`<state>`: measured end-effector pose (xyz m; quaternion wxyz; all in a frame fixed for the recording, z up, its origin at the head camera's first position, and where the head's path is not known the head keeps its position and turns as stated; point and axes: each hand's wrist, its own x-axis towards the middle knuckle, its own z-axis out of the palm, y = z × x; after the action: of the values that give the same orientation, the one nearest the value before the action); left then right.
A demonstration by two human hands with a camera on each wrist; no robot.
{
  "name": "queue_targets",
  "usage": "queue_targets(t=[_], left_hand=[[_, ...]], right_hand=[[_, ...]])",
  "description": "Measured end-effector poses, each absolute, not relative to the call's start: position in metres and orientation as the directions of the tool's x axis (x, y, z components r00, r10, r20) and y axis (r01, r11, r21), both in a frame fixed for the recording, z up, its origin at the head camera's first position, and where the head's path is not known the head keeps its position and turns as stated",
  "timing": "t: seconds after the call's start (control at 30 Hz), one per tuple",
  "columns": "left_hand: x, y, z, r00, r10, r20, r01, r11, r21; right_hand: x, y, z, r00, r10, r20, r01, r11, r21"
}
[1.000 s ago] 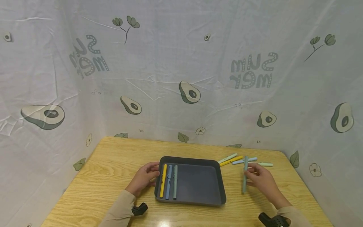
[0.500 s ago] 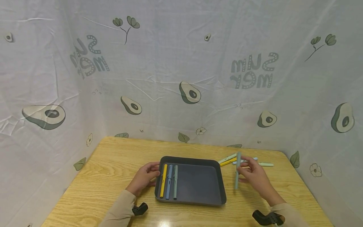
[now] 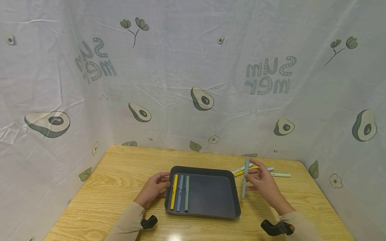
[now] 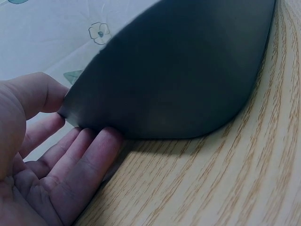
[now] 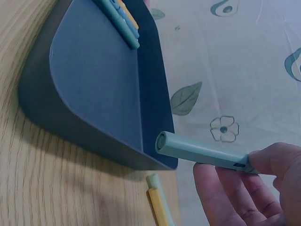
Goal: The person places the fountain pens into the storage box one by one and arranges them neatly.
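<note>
**Grey-green pen (image 5: 202, 150) nears the tray (image 3: 211, 195)**

My right hand (image 3: 261, 182) pinches the pen between thumb and fingers above the counter (image 3: 90, 204). Over the last second I have swung it leftward, and it now hangs just outside the tray wall nearest that hand. My left hand (image 3: 152, 190) has not budged, thumb and fingers gripping the tray's opposite side. I judge most of the carry done: the pen points roughly the same way as the unmoved row just beside my left hand, a yellow pen (image 3: 174, 192), a blue pen (image 3: 180, 193) and a green pen (image 3: 186, 193). The raised wall on my right hand's side still stands in the way. Beyond that hand, partly hidden by it, lie a loose yellow pen (image 3: 240, 173), two pale green pens (image 3: 281, 174) and a pale blue pen (image 3: 270, 169).
</note>
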<state>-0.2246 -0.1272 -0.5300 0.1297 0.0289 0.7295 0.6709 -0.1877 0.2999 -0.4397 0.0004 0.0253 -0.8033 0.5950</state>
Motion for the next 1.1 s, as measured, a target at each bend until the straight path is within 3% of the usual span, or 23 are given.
queue_targets(t=[1.1], left_hand=[[-0.226,-0.127,-0.532,-0.966,0.217,-0.141,-0.122,0.098,0.988]], right_hand=[[-0.199,0.208,-0.454,-0.990,-0.113,-0.082,0.056,0.217,-0.975]])
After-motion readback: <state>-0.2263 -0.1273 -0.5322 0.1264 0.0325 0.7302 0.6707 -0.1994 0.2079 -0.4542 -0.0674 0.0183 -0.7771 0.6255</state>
